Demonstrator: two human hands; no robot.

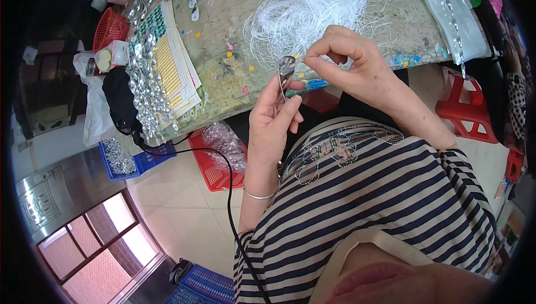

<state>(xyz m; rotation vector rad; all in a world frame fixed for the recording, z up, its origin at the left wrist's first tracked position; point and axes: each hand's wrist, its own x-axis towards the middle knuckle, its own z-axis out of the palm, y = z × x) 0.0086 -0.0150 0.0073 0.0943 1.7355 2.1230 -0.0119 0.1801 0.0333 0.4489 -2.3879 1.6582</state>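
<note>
My left hand (272, 122) is closed on a small, shiny silver ornament (287, 67), rounded and mirror-like, held upright between fingers and thumb at the table's front edge. Just to its right, my right hand (354, 63) has thumb and index finger pinched together, the tips close to the ornament. Whatever lies in that pinch, perhaps a fine thread, is too thin to make out. Beyond both hands a loose heap of white thread (312, 16) spreads over the worn table (223, 41).
Silver twisted strands (149, 89) lie over printed sheets (181, 69) on the left. A clear plastic bag (455, 19) hangs over the table's right edge. Below stand a blue basket (148, 161), a red basket (215, 180) and a red stool (469, 111). A black cable (230, 192) runs past my left arm.
</note>
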